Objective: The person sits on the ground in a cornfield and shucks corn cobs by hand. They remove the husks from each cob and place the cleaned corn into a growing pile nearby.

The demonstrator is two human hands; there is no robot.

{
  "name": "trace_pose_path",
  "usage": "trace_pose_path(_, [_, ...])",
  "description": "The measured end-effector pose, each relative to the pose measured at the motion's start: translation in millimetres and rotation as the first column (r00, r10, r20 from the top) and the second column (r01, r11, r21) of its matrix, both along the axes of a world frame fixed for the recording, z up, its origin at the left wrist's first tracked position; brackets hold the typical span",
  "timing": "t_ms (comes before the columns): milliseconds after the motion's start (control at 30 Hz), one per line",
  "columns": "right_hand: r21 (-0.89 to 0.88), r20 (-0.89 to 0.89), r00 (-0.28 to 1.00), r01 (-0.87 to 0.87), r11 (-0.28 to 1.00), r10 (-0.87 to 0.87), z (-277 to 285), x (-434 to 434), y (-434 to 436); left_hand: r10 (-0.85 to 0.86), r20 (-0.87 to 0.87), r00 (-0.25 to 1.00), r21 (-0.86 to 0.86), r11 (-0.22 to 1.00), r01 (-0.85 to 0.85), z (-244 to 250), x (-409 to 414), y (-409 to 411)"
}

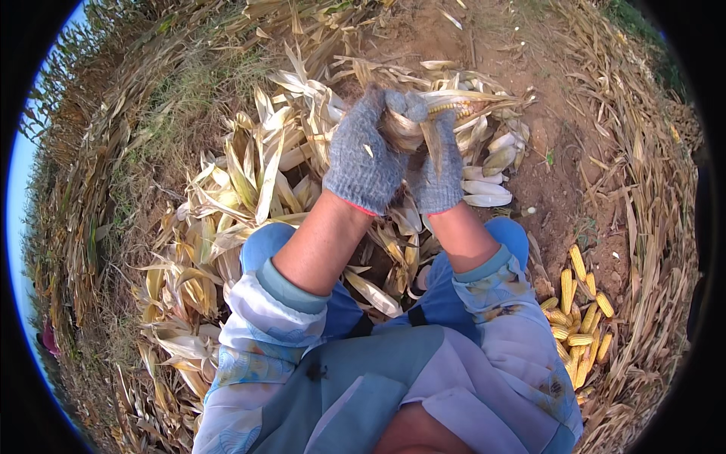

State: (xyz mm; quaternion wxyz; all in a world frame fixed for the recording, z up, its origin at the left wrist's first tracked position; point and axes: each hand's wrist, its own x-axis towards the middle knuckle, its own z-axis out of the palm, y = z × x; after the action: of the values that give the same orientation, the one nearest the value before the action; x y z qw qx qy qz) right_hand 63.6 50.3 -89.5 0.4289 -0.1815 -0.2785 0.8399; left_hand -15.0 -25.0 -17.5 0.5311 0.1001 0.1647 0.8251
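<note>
Grey knitted gloves cover both hands, raised close together above a heap of corn husks. My left hand [366,153] is closed around the base of a dry corn husk [401,131], with its fingers curled over it. On the other side, my right hand [443,162] grips the same husk, and a loose strip hangs down between the hands. Part of a yellow corn cob [454,109] shows among pale husk leaves just beyond the right fingers; whether it belongs to the held husk I cannot tell.
Pale husks [249,181] lie heaped in front and to the left. Several husked yellow cobs [578,340] form a pile on the soil at the right. Dry stalks [652,227] border the bare earth, and weeds grow at the left. My knees in blue trousers are below my hands.
</note>
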Motion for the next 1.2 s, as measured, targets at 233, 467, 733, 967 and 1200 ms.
trace_pose_path(233, [0.026,-0.027,1.000,0.000,1.000,0.001,18,4,-9,-0.036,-0.039,0.999,0.051,0.998,0.038,-4,-2,-1])
trace_pose_path(467, [-0.025,-0.051,0.998,-0.031,0.999,0.029,11,5,2,0.037,-0.300,0.953,-0.032,0.998,-0.049,-11,0,1])
trace_pose_path(733, [-0.016,-0.109,0.992,-0.060,0.998,0.057,10,9,13,0.103,-0.922,0.374,0.019,0.975,-0.223,-43,-10,3])
trace_pose_path(967, [-0.240,-0.082,0.997,-0.007,0.971,-0.013,24,20,29,0.265,-0.925,-0.271,0.300,0.949,-0.098,-14,9,-19])
trace_pose_path(1200, [-0.122,-0.252,0.960,-0.153,0.981,0.119,10,31,46,0.292,-0.923,-0.251,0.251,0.951,0.181,-16,16,-22])
